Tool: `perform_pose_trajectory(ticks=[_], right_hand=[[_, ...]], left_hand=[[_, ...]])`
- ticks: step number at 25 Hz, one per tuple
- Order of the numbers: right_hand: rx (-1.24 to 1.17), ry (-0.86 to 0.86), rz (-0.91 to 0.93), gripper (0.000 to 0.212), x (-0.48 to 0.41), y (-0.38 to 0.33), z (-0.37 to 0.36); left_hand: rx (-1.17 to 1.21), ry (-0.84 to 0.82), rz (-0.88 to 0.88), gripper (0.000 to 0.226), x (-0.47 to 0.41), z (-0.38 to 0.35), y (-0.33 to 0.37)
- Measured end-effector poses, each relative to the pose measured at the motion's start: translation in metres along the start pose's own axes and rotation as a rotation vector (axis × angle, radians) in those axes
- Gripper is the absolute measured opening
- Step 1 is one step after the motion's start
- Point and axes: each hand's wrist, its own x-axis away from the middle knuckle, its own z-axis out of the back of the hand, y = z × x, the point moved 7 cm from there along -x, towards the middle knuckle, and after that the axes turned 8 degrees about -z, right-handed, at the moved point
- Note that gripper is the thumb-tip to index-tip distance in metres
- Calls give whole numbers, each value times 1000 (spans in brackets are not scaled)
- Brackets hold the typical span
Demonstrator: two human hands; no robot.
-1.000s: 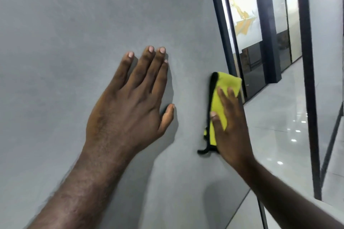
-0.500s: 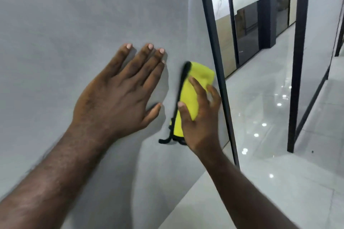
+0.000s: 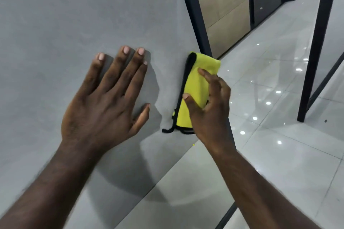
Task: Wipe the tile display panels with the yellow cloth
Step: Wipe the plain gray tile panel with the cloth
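**Snag risk on a wide stroke**

The left hand is lying flat on the grey panel, fingers spread. The right hand is pinching the yellow cloth against the panel's right edge, by its black frame. A wider stroke is probably going to snag it there.

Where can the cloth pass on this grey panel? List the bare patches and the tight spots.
Bare: the matte grey tile panel above the left hand, across to the black frame post; the stretch below both hands, between the forearms. Tight: the strip between the left thumb and the yellow black-edged cloth that the right hand grips beside the post.
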Motion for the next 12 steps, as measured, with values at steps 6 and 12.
perform_pose_trajectory(ticks=[6,12], right_hand=[[-88,8,-456,65,43,86,0],[-45,66,-271,65,14,78,-1]], left_hand=[[-20,2,-30,82,3,-3,4],[-11,-2,-126,77,5,-6,11]])
